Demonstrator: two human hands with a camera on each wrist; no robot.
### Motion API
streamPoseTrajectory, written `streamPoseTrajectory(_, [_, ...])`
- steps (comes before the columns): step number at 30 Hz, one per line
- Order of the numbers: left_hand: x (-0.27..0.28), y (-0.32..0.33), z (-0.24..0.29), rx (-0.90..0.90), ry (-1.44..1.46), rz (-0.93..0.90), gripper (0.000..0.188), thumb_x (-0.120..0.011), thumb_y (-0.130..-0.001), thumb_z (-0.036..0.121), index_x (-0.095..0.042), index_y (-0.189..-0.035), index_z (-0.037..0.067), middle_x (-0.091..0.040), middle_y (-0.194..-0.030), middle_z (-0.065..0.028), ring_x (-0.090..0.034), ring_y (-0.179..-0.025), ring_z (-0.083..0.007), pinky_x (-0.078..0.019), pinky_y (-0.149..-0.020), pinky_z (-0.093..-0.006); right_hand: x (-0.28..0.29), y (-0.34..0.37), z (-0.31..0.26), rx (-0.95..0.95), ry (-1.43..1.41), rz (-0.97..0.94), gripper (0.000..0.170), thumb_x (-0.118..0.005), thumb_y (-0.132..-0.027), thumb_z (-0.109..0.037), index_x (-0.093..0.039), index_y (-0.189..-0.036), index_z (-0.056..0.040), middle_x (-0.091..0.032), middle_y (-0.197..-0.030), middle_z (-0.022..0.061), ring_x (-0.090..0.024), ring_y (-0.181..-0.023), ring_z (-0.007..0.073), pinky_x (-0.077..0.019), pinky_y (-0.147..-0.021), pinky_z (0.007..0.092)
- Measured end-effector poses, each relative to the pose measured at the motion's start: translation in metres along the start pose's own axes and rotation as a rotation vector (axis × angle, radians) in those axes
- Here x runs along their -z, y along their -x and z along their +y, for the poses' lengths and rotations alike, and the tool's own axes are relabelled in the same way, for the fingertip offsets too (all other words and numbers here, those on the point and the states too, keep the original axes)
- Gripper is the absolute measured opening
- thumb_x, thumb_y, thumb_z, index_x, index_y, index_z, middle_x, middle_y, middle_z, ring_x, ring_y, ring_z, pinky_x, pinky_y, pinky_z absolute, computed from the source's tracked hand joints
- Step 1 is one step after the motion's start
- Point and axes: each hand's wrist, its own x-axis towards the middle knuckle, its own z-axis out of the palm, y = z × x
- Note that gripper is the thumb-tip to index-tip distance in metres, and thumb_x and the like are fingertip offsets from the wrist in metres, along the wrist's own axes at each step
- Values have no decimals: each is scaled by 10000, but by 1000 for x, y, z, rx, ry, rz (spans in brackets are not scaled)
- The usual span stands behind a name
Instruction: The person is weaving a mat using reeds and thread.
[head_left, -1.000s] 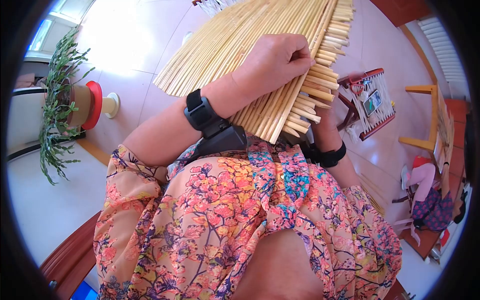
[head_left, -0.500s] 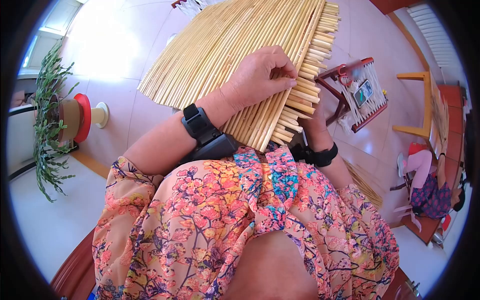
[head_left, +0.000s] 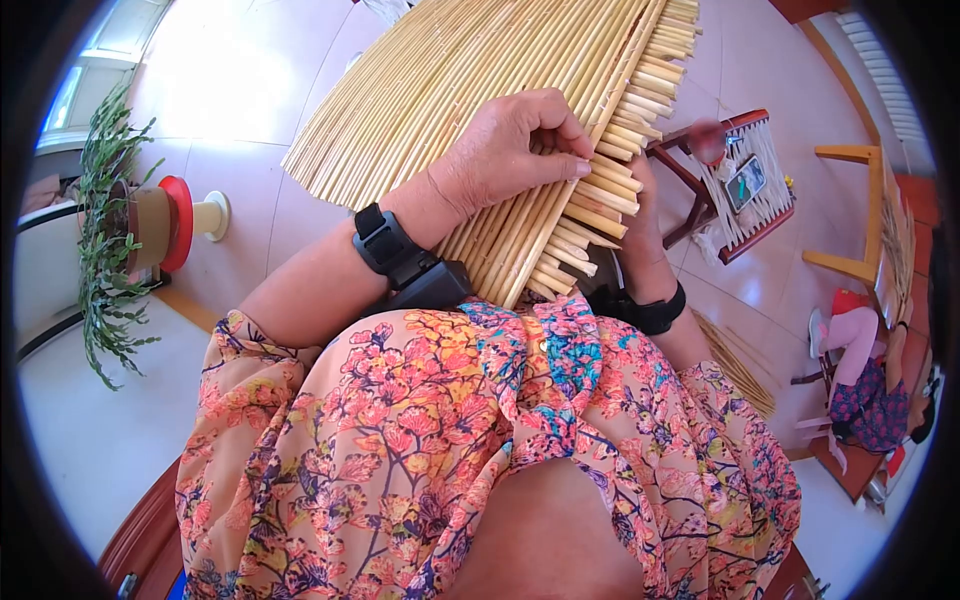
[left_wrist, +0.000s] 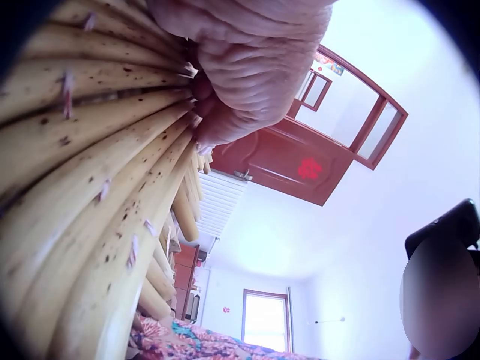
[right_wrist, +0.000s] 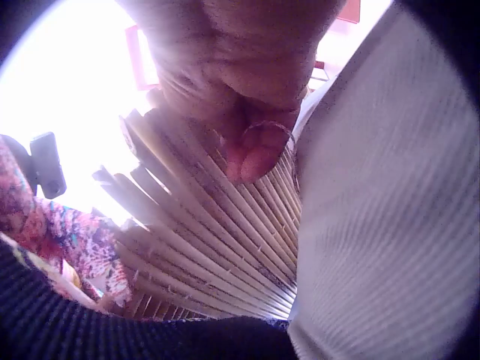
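A fan-shaped mat of pale stalks (head_left: 440, 100) lies tilted before the torso, its short cut ends sticking out along the right edge. On its upper face the left hand (head_left: 510, 150) pinches with thumb and forefinger at the binding line near that edge. Stitched stalks (left_wrist: 90, 157) fill the left wrist view beside the curled left hand (left_wrist: 255, 60). Mostly hidden under the mat is the right hand (head_left: 643, 205). In the right wrist view the right hand (right_wrist: 232, 67) has curled fingers, with a thin thread (right_wrist: 276, 124) looping from them against the mat's underside (right_wrist: 210, 217).
At right stands a stool (head_left: 745, 185) with a white woven seat, a phone (head_left: 746, 182) on it. Beyond are a wooden chair frame (head_left: 845, 265) and a seated person (head_left: 870, 400). A potted plant (head_left: 105, 240) is at left; loose stalks (head_left: 735, 365) lie near the right forearm.
In the head view the left hand and the mat have shifted down and left. The left hand sits slightly nearer the mat's lower corner, and more of the right hand shows past the edge.
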Motion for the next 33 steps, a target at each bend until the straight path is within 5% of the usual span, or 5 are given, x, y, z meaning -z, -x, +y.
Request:
streamPoseTrajectory(8, [-4,-5,-6,-82,-157,32,73,-668,-761,34,-603,-788,19,-570,-774,-32,-577,-740,-112,-466,-667,-235,-4,11,-11,41,157,44,303,-418,-904,-144,-516,-1135,25,-592,-1068,89,-596,-922,162,-509,-793,288])
streamPoseTrajectory(14, [-7,-11,-2,-313,-463,68,107,-658,-710,32,-552,-726,21,-558,-735,-77,-573,-679,-241,-454,-599,-305,8,7,-18,-223,-482,15,410,-422,-903,-226,-457,-1206,49,-545,-1156,137,-553,-1040,253,-453,-905,392])
streamPoseTrajectory(18, [-8,-10,0,-331,-494,84,107,-655,-714,43,-550,-725,23,-554,-725,-83,-571,-680,-254,-451,-595,-318,-14,2,-27,-149,-358,149,399,-480,-901,-261,-489,-1174,29,-570,-1110,121,-581,-971,226,-490,-827,360])
streamPoseTrajectory(23, [-7,-8,-2,-378,-522,106,117,-659,-710,51,-545,-715,30,-546,-703,-88,-563,-667,-271,-443,-580,-335,-16,-12,-30,-366,-79,166,310,-590,-857,-241,-581,-1036,11,-625,-950,91,-613,-802,156,-512,-655,289])
streamPoseTrajectory(33, [-3,-11,-6,-346,-489,75,151,-677,-719,111,-545,-718,38,-541,-715,-94,-550,-665,-282,-442,-587,-352,-17,-12,-32,-347,-59,160,274,-591,-854,-179,-589,-1029,31,-629,-953,96,-621,-823,174,-510,-707,292])
